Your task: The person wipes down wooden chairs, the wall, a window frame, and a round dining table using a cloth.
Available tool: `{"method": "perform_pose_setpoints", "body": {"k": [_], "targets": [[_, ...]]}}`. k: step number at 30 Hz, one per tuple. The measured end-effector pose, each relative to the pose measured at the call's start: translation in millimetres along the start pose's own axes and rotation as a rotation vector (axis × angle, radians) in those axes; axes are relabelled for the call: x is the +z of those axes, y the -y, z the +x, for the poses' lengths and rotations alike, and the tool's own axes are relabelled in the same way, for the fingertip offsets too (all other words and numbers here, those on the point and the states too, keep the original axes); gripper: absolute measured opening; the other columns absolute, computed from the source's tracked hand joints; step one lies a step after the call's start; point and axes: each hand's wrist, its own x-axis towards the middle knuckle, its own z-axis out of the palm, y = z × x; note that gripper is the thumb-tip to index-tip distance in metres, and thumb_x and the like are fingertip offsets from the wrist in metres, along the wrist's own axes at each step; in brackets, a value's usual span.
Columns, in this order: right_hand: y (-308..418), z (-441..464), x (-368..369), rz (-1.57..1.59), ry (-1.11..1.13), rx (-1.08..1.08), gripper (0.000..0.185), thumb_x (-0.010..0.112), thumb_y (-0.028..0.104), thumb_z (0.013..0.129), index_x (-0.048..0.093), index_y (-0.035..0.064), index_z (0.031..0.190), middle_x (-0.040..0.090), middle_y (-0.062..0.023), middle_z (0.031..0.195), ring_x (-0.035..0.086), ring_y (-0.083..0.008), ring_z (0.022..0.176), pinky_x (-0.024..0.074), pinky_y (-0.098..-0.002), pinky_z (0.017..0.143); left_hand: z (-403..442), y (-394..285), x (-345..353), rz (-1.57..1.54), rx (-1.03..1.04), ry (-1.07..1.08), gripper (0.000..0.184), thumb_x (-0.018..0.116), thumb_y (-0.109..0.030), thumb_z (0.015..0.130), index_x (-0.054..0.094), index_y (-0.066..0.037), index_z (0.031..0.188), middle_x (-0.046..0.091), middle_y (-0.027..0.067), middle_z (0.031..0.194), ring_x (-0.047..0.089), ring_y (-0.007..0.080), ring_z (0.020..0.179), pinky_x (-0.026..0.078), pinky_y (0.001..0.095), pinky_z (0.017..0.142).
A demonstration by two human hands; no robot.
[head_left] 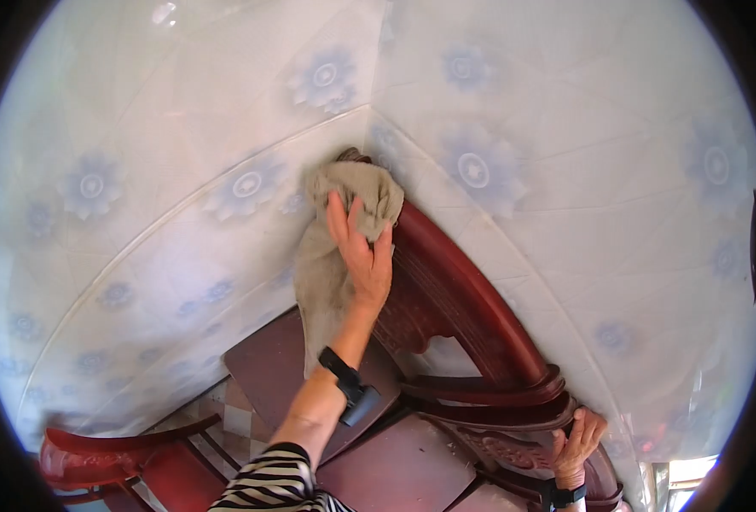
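Just above the centre of the frame, a beige cloth (321,256) lay bunched over the upper end of a dark red chair rail (472,290), held there by a person's left hand (367,260).

The left hand pressed the folds to the wood with fingers parted, the cloth's loose end hanging left of the wrist. At lower right, the right hand (580,439) rested on the end of a lower chair back (523,416), thumb apart from fingers; how tightly it gripped could not be told. Handling the curve well seemed to call for flat fingers, even pressure along the rail and the dangling end gathered in. Beyond stood a red chair (92,461) at lower left and flower-printed sheeting (182,111) across the upper frame.
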Motion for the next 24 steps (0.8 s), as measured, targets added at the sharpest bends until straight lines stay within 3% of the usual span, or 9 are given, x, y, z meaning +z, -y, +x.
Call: {"method": "perform_pose_setpoints", "body": {"k": [2,4,10,14,16,19,21,23,24], "targets": [[-1,1,2,0.004,-0.008,-0.004,0.049,0.043,0.04,0.092,0.041,0.0024,0.123,0.05,-0.0209,0.107,0.045,-0.0411,0.09,0.0358,-0.0534,0.082,-37,-27,13,-0.131,-0.313,-0.068,0.054,0.056,-0.013,0.087,0.033,0.003,0.133,0.021,0.018,0.144,0.027,0.0292,0.13,0.023,0.0391,0.106],[-2,-2,1,0.004,-0.003,-0.011,0.049,0.043,0.04,0.092,0.04,0.003,0.124,0.05,-0.0204,0.107,0.045,-0.0402,0.09,0.0361,-0.0527,0.081,-81,-62,11,-0.395,-0.577,-0.079,0.04,0.061,-0.017,0.084,0.047,0.004,0.115,0.027,0.0221,0.141,0.027,0.0387,0.127,0.022,0.0464,0.104],[1,2,-1,-0.002,-0.02,-0.032,0.048,0.043,0.039,0.092,0.041,0.003,0.124,0.05,-0.0202,0.107,0.045,-0.0395,0.088,0.0365,-0.0519,0.079,-183,-173,-38,-0.468,-0.417,0.337,0.025,0.066,-0.015,0.077,0.059,-0.004,0.099,0.043,0.0195,0.124,0.042,0.0353,0.111,0.033,0.0427,0.094],[1,2,-1,-0.023,-0.015,-0.034,0.05,0.043,0.038,0.093,0.04,0.0005,0.125,0.05,-0.0215,0.107,0.045,-0.0408,0.089,0.0363,-0.0528,0.08,-163,-155,-44,-0.589,-0.316,0.346,0.019,0.063,-0.011,0.074,0.06,-0.006,0.092,0.048,0.0185,0.116,0.046,0.0336,0.102,0.037,0.0409,0.087],[-2,4,-2,-0.053,-0.017,-0.057,0.051,0.043,0.038,0.092,0.039,-0.0004,0.126,0.05,-0.0221,0.107,0.045,-0.0412,0.09,0.0363,-0.053,0.08,-146,-121,-38,-0.528,-0.043,0.567,0.019,0.058,-0.008,0.071,0.06,-0.006,0.09,0.049,0.0176,0.112,0.047,0.0324,0.098,0.039,0.0406,0.083],[1,7,-6,0.026,0.007,-0.06,0.051,0.044,0.034,0.093,0.035,0.0015,0.132,0.048,-0.025,0.111,0.045,-0.0421,0.09,0.0356,-0.0527,0.08,-92,-65,-13,-0.307,-0.086,0.199,0.03,0.056,-0.011,0.072,0.056,-0.003,0.101,0.044,0.0205,0.118,0.043,0.0373,0.108,0.037,0.0437,0.09],[-3,4,-2,-0.011,-0.004,-0.069,0.052,0.045,0.034,0.093,0.035,0.0017,0.132,0.048,-0.0249,0.111,0.045,-0.0421,0.09,0.0358,-0.0528,0.081,-41,-36,-6,-0.24,-0.172,0.055,0.044,0.05,0.0,0.066,0.054,-0.002,0.109,0.041,0.0206,0.124,0.039,0.0392,0.117,0.03,0.0455,0.101],[-5,-1,1,-0.043,-0.007,-0.072,0.052,0.045,0.034,0.092,0.035,0.0018,0.132,0.048,-0.0248,0.111,0.045,-0.0421,0.09,0.036,-0.0529,0.081,6,-12,-6,-0.095,-0.303,-0.076,0.041,0.057,-0.001,0.076,0.05,-0.001,0.116,0.04,0.0163,0.129,0.038,0.031,0.122,0.028,0.037,0.104],[-5,0,2,-0.026,-0.016,-0.073,0.052,0.046,0.036,0.092,0.038,0.0006,0.128,0.049,-0.0239,0.109,0.045,-0.0417,0.091,0.0364,-0.0526,0.081,15,-11,-3,-0.092,-0.306,-0.069,0.041,0.057,-0.001,0.076,0.05,-0.001,0.116,0.04,0.0163,0.129,0.038,0.031,0.122,0.028,0.037,0.104]]}}
